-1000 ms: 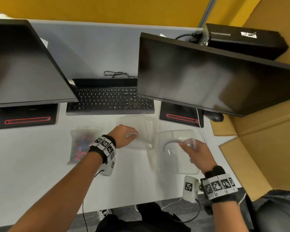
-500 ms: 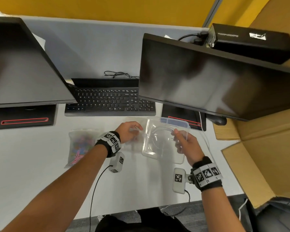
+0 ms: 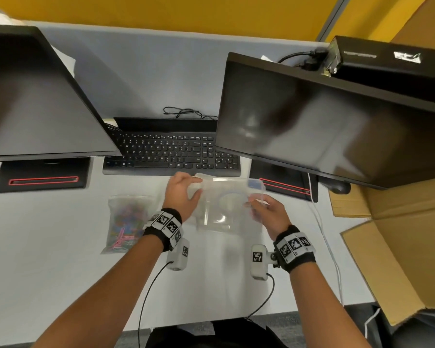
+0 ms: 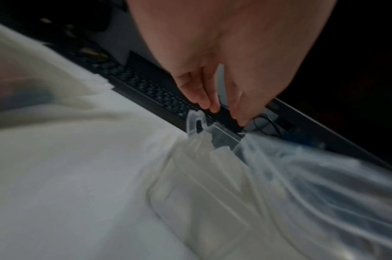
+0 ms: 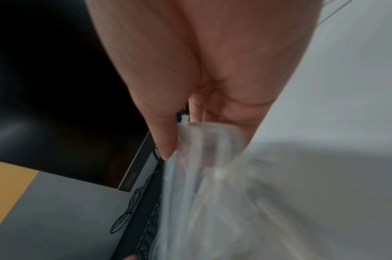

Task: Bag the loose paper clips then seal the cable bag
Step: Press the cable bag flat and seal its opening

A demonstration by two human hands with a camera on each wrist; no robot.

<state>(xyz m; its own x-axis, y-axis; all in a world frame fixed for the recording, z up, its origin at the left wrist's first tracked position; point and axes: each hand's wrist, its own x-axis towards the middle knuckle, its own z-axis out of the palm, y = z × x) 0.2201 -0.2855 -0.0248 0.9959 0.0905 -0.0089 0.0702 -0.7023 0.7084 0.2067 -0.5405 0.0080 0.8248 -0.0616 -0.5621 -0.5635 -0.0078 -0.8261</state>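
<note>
A clear cable bag (image 3: pixel 227 209) with a pale coiled cable (image 3: pixel 224 197) inside hangs above the desk in front of the keyboard. My right hand (image 3: pixel 251 200) pinches its right edge between thumb and fingers (image 5: pixel 166 140). My left hand (image 3: pixel 199 187) reaches to the bag's top left corner. In the left wrist view its fingers (image 4: pixel 204 102) and thumb are a little apart with nothing between them. The cable bag (image 4: pixel 324 172) lies just right of them. A clear bag of coloured paper clips (image 3: pixel 126 222) lies flat on the desk to the left.
A clear plastic box (image 4: pixel 224 139) with a latch sits under my left hand. A black keyboard (image 3: pixel 171 154) lies just beyond the bag, with two dark monitors (image 3: pixel 324 126) overhanging either side. An open cardboard box (image 3: pixel 399 234) stands at the right desk edge.
My right hand has lifted the cable bag and carried it left and away, toward the keyboard. My left hand has come off the plastic box and risen to the bag's top left corner.
</note>
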